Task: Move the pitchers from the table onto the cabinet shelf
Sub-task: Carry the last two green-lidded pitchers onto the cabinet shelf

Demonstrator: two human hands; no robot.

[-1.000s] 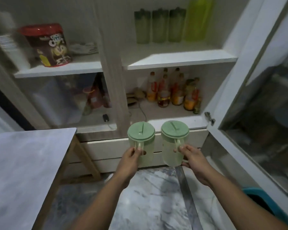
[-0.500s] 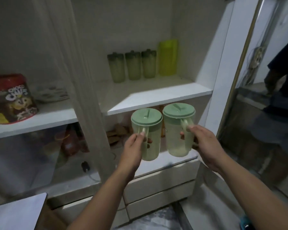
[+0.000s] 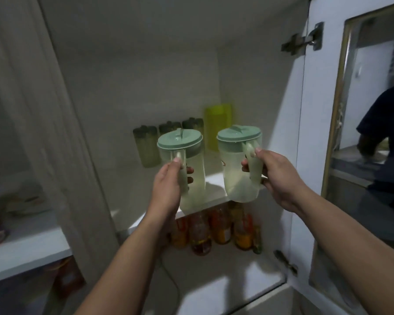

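Observation:
Two pale green translucent pitchers with round green lids are held up in front of the open cabinet. My left hand (image 3: 168,189) grips the handle of the left pitcher (image 3: 192,164). My right hand (image 3: 280,178) grips the handle of the right pitcher (image 3: 234,164). Both pitchers are upright and hang just at the front edge of the white upper shelf (image 3: 214,183), their bases about level with it. Whether either base touches the shelf I cannot tell.
At the back of that shelf stand three dark green tumblers (image 3: 146,146) and a tall yellow container (image 3: 217,126). Several sauce bottles (image 3: 221,230) fill the shelf below. The cabinet's glass door (image 3: 350,133) stands open on the right; a white post (image 3: 62,133) is on the left.
Both hands have lifted the pitchers from below the upper shelf up to its level and moved them apart. My view has tilted upward and closer to the cabinet.

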